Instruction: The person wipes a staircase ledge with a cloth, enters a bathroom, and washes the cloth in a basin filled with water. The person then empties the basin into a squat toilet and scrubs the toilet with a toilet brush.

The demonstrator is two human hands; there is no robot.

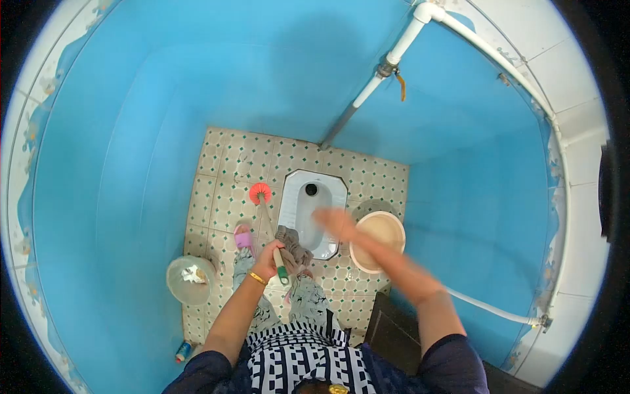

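Observation:
My left hand (268, 258) is closed around the pale handle of a plunger (271, 226), whose round red head rests on the tiled floor and whose green handle end points back toward me. A crumpled grey-brown cloth (293, 243) hangs beside this hand, over the near edge of the squat toilet (289, 197); whether the hand also grips it is unclear. Smeared by motion, my right hand (333, 223) is stretched over the white toilet bowl, between it and the basin. Its fingers cannot be made out.
A pale basin of cloudy water (379, 236) stands right of the toilet. At left is a bin with paper (182, 282), and a small bottle (184, 351) lies nearby. A white pipe (407, 39) with a yellow-handled valve runs down the blue wall. A dark panel (394, 331) is behind right.

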